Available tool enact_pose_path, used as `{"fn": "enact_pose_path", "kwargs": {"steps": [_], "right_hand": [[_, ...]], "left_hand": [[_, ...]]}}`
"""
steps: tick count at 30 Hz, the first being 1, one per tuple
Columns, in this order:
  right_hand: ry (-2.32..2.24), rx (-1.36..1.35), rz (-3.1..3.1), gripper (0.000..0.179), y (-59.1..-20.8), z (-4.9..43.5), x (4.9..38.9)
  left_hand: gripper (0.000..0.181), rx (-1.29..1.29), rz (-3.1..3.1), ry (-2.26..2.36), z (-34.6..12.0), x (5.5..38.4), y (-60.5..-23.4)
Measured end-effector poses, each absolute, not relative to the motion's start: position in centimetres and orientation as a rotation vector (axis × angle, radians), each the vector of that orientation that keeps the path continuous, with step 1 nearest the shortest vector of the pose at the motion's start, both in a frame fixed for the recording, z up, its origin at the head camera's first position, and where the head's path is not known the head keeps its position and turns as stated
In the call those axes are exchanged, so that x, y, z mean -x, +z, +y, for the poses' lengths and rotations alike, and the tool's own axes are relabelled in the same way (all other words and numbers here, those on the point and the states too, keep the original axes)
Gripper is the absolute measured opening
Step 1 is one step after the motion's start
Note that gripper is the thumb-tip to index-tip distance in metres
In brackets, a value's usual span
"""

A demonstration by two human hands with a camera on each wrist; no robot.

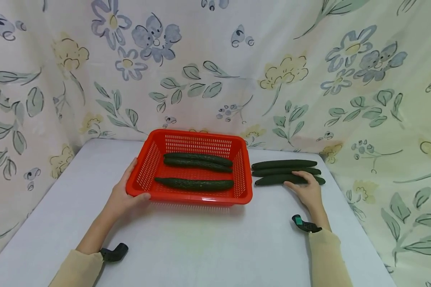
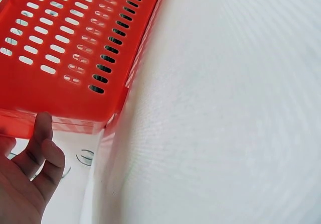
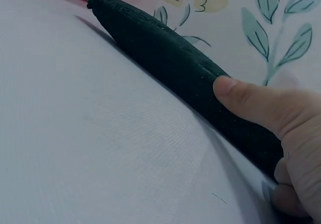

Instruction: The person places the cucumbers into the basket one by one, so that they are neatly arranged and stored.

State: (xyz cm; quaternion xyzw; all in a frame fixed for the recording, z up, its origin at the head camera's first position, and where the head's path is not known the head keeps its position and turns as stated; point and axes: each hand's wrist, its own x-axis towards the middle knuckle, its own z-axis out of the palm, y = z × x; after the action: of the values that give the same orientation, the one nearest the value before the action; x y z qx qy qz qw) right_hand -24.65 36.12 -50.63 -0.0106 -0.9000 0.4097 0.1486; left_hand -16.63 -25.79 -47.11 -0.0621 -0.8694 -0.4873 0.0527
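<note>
A red plastic basket (image 1: 186,196) with slotted walls stands on the table, holding a pair of cucumbers side by side (image 1: 197,162) and a single cucumber (image 1: 195,184) nearer its front. My left hand (image 1: 123,198) grips its front left corner, thumb over the rim; in the left wrist view, curled fingers (image 2: 44,158) show at the basket wall (image 2: 55,91). To the right of the basket, three cucumbers lie side by side. My right hand (image 1: 309,191) holds the nearest cucumber (image 1: 273,180) across its right half; its thumb (image 3: 246,96) presses on the dark green skin (image 3: 155,48) in the right wrist view.
A white cloth covers the table (image 1: 208,247). Behind the basket and along both sides hangs a flowered curtain (image 1: 208,71). The other loose cucumbers (image 1: 283,164) lie just behind the held one, close to the basket's right wall.
</note>
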Motion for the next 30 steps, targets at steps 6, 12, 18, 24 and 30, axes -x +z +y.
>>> {"fn": "enact_pose_path", "kwargs": {"steps": [6, 12, 18, 24, 30], "right_hand": [[1.129, 0.041, -2.664, 0.053, -50.4, 36.1, 24.3], [1.153, 0.060, -2.700, 0.049, -50.3, 36.5, 24.3], [1.266, 0.081, -2.765, 0.059, -49.9, 37.4, 24.1], [1.302, 0.046, -2.805, 0.057, -49.5, 37.8, 23.7], [1.259, 0.051, -2.879, 0.057, -48.5, 38.3, 23.1]], "left_hand": [[0.117, 0.189, -2.649, -1.473, -25.8, 16.5, -47.1], [0.117, 0.192, -2.651, -1.469, -25.8, 16.6, -47.0], [0.117, 0.199, -2.647, -1.477, -25.8, 16.6, -46.9], [0.118, 0.202, -2.636, -1.501, -25.9, 16.7, -46.8], [0.117, 0.204, -2.640, -1.501, -25.9, 16.7, -47.0]]}}
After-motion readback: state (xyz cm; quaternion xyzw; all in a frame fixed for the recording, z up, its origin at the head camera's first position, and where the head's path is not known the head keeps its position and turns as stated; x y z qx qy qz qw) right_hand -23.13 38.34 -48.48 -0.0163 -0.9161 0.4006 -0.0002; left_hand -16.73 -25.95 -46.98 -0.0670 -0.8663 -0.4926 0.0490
